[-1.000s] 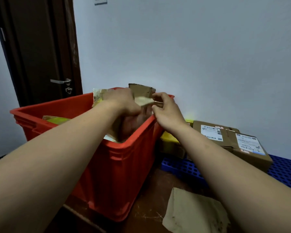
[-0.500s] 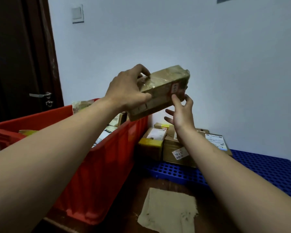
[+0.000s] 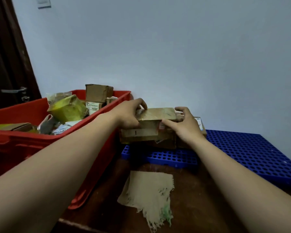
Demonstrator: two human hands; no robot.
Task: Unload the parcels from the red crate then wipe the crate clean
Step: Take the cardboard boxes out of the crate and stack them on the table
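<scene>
Against a pale wall, the blue pallet [image 3: 250,157] carries a few unloaded boxes [image 3: 166,142]. The left hand [image 3: 129,116] and right hand [image 3: 186,127] grip a parcel [image 3: 156,115] atop them. The crate [image 3: 15,148] alongside holds several more. The cloth [image 3: 148,190] lies unused, so wiping looks far off.

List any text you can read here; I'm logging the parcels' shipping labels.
Barcode label on a box in the red crate: too blurred to read.
Packet label lower in the crate: blurred fragments only.
Red sticker on the held parcel: unreadable.
Corner label on the brown box by the right hand: too small.
Nothing can be quoted.
</scene>
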